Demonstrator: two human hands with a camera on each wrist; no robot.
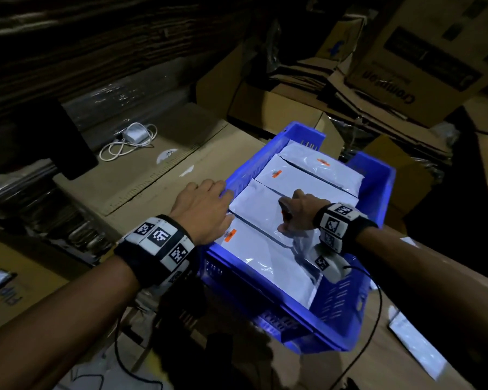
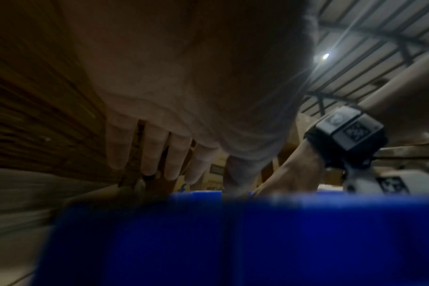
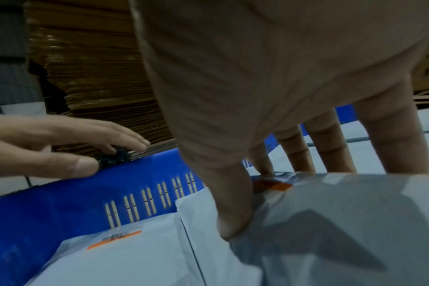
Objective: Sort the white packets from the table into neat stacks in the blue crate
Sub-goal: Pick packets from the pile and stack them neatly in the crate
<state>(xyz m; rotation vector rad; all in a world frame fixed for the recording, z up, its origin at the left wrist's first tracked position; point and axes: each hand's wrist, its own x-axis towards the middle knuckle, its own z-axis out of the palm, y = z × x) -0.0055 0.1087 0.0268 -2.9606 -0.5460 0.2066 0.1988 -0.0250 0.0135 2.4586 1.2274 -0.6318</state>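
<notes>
The blue crate [image 1: 378, 198] holds several white packets with orange labels, laid side by side: one at the far end [image 1: 316, 161], one at the near end [image 1: 265, 260]. My right hand [image 1: 296, 212] reaches into the middle of the crate. There its thumb [image 3: 233, 212] and fingers [image 3: 331, 147] pinch the edge of a white packet [image 3: 331, 222], which lies among the others [image 1: 259, 209]. My left hand [image 1: 206, 204] lies flat with straight fingers over the crate's left rim [image 3: 74, 203] and holds nothing. The left wrist view shows mostly the crate wall [image 2: 233, 241].
A white charger with its cable [image 1: 135, 136] and a dark flat panel [image 1: 65, 142] lie on the cardboard-covered table to the left. Cardboard boxes [image 1: 406, 66] pile up behind the crate. Stacked flat cardboard [image 3: 91, 77] rises at the left. Another white packet [image 1: 417, 344] lies at the lower right.
</notes>
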